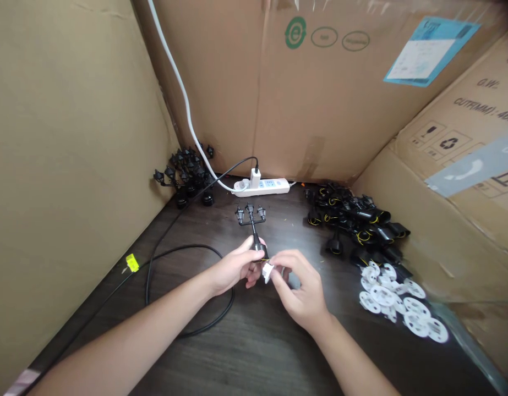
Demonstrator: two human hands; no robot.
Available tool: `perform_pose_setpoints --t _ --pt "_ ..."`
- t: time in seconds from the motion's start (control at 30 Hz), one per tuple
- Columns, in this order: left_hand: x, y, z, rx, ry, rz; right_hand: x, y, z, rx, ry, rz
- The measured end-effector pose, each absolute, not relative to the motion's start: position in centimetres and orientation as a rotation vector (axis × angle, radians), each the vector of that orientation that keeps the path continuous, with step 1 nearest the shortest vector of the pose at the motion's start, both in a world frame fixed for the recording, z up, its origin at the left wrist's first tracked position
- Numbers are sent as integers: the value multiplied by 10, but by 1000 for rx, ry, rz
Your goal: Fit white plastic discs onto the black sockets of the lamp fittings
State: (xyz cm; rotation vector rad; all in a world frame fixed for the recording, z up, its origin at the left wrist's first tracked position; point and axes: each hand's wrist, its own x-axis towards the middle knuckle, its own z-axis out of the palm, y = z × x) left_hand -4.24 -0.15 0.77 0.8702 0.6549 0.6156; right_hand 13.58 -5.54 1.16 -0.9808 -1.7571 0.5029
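Note:
My left hand (233, 267) grips the black stem of a small three-headed lantern lamp (251, 219), which stands upright with its lanterns pointing away from me. My right hand (301, 287) pinches a small white plastic piece (267, 272) between its fingers, close to the lamp's base. A thin yellow wire (262, 261) runs from the lamp's base toward the white piece. The fingers partly hide the base and the wire's end, so I cannot tell whether the wire is attached to the white piece.
Black lamps lie heaped at the back left (186, 171), and black lamp parts with yellow wires at the right (356, 223). White perforated discs (392, 300) lie at the right front. A white power strip (262, 187) and black cable (187, 275) lie on the dark wood tabletop (262, 352), walled by cardboard (72, 137).

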Motion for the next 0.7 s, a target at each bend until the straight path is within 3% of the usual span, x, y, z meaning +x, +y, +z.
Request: perform_pose_setpoints --t 0.7 --pt "-38 0 3 1009 767 640 128 -56 8 -1089 -1803 635"
